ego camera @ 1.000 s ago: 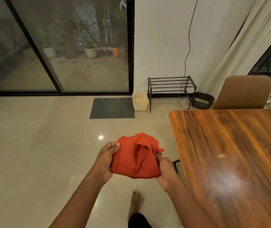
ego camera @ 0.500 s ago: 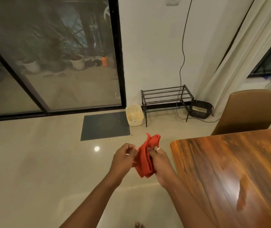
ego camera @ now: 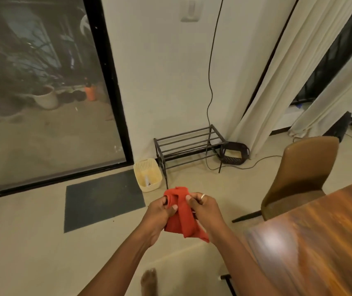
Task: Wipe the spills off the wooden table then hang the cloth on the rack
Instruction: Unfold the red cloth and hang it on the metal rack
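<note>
A bunched red cloth (ego camera: 183, 218) hangs between my two hands over the floor, left of the table. My left hand (ego camera: 160, 212) grips its left side and my right hand (ego camera: 205, 209), with a ring on one finger, grips its right side. The wooden table (ego camera: 320, 238) fills the lower right; its glossy top shows a bright reflection. A low black metal rack (ego camera: 186, 146) stands against the white wall beyond my hands.
A cream plastic basket (ego camera: 148, 175) sits left of the rack and a dark basket (ego camera: 233, 152) right of it. A grey mat (ego camera: 102, 199) lies by the glass door. A brown chair (ego camera: 301, 178) stands at the table's far end. My bare foot (ego camera: 149, 280) shows below.
The cloth went from spread open to gathered into a narrow bunch between my hands. The view has moved closer to the rack and wall.
</note>
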